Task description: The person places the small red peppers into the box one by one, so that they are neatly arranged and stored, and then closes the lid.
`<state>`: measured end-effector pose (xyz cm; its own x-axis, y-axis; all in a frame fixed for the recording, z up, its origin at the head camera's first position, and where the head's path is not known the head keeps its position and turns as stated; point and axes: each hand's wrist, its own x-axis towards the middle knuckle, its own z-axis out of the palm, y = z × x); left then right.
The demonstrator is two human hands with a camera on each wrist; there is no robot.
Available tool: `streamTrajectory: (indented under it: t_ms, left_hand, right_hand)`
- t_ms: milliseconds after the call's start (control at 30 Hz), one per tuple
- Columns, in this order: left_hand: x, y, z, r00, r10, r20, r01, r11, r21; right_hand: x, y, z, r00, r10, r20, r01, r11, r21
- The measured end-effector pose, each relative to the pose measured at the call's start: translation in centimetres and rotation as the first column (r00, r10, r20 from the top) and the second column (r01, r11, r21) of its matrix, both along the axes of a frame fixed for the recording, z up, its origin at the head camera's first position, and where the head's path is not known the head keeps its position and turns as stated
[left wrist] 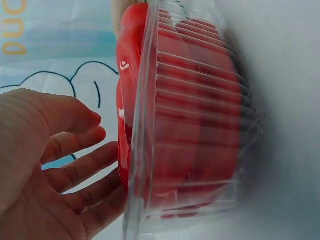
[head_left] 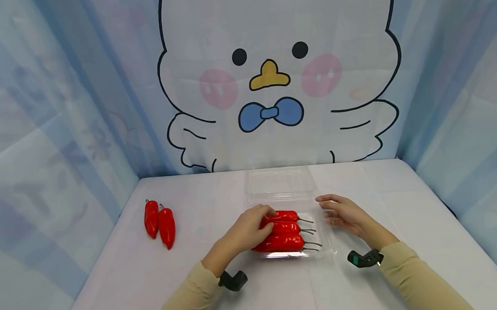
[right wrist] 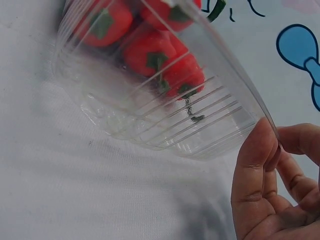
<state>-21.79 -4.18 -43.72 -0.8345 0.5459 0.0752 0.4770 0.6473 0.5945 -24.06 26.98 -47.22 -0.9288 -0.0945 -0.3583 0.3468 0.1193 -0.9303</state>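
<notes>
Several glossy red peppers (head_left: pixel 285 243) lie side by side in a clear plastic container (head_left: pixel 320 245), their stems pointing right. My left hand (head_left: pixel 249 226) is over the left end of the peppers. In the left wrist view, the fingers of this hand (left wrist: pixel 75 165) are spread and loosely bent beside the peppers (left wrist: pixel 131 55), with the fingertips close to the container's rim; contact is hard to tell. At the container's right side is my right hand (head_left: pixel 345 215). The right wrist view shows its thumb and forefinger pinching the rim of the container (right wrist: pixel 205 135).
Two more red peppers, one (head_left: pixel 151 218) behind the other (head_left: pixel 166 227), lie on the left of the white table (head_left: pixel 124 283). The container's clear lid (head_left: pixel 280 181) is folded back, away from me. A curtain (head_left: pixel 273 144) with a cartoon bird hangs behind the table.
</notes>
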Motion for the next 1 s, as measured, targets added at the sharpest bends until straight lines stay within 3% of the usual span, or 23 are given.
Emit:
streamTrajectory:
  t_ms: [267,533,700,1000]
  left_hand:
    - [0.1,-1.3,-0.3,0.997,0.043,0.057,-0.046,0.997,0.057]
    - [0.0,-3.6,-0.6,0.996,0.082,-0.035,-0.079,0.993,0.092]
    - [-0.5,-5.4,-0.9,0.982,0.161,-0.098,-0.153,0.984,0.091]
    - [-1.0,-9.2,-1.6,0.951,0.296,-0.093,-0.295,0.955,0.03]
  right_hand:
    - [0.1,0.1,0.1,1.0,0.007,0.0,-0.007,1.0,-0.013]
    - [0.0,0.2,0.2,1.0,0.02,0.003,-0.02,1.0,-0.016]
    - [0.0,0.1,0.2,1.0,0.02,-0.01,-0.02,1.0,-0.016]
    - [0.2,0.1,0.1,1.0,0.019,-0.004,-0.019,0.999,-0.029]
